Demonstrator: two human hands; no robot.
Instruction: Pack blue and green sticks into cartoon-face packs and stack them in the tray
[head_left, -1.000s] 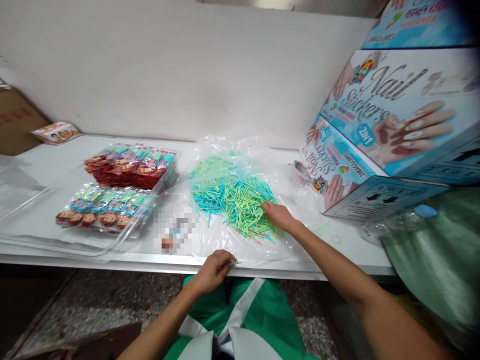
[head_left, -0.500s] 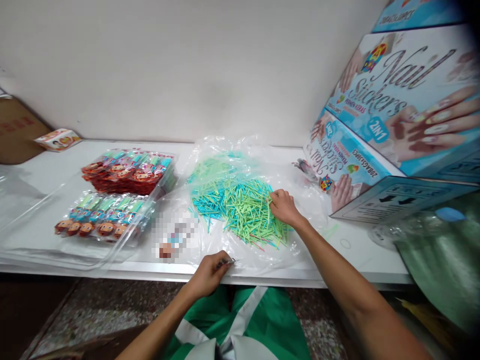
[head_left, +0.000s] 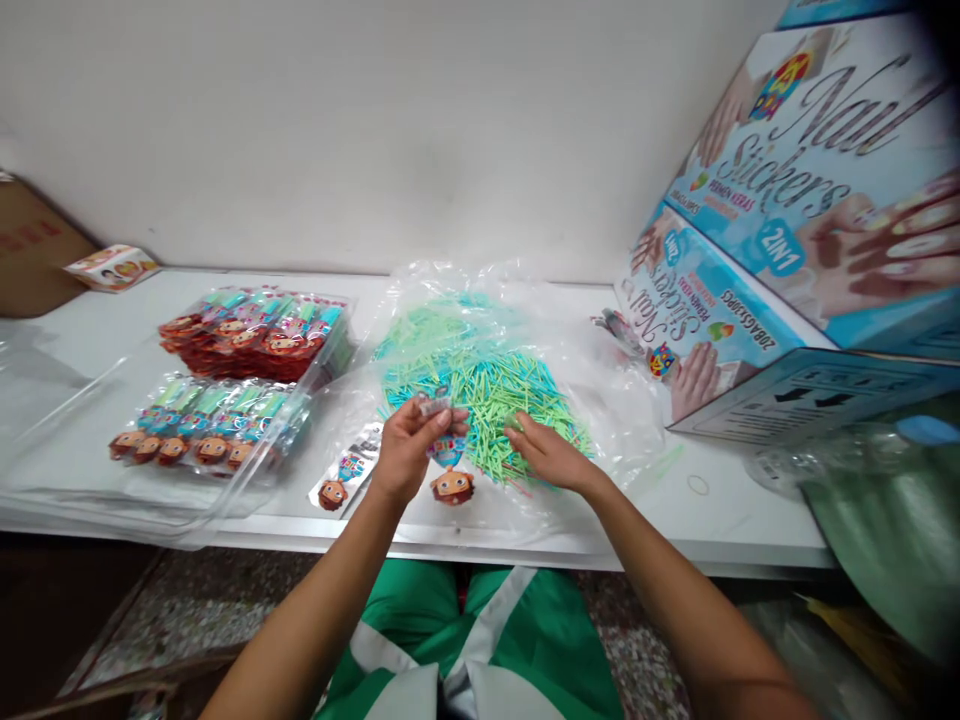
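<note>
My left hand (head_left: 409, 447) is closed on the top of a small clear packet (head_left: 452, 484) with a cartoon head printed at its lower end. The packet hangs upright above the front of the table. My right hand (head_left: 547, 452) is just to its right, over a heap of thin green and blue sticks (head_left: 502, 400). Its fingers are pressed together at the tips, and what they hold is too small to make out. The sticks lie on a spread clear plastic bag (head_left: 622, 440). A similar flat packet (head_left: 343, 475) lies left of my left hand.
At the left, a clear plastic tray (head_left: 247, 490) holds several filled cartoon packets (head_left: 217, 425) in stacks. Large blue nail sticker boxes (head_left: 817, 190) stand at the right, with a clear bottle (head_left: 832, 455) in front. A brown carton (head_left: 37, 250) is at the far left.
My left hand has risen from the table's front edge towards the heap, and its packet now hangs in full view. My right hand has come back from the heap's right side, nearer the left hand.
</note>
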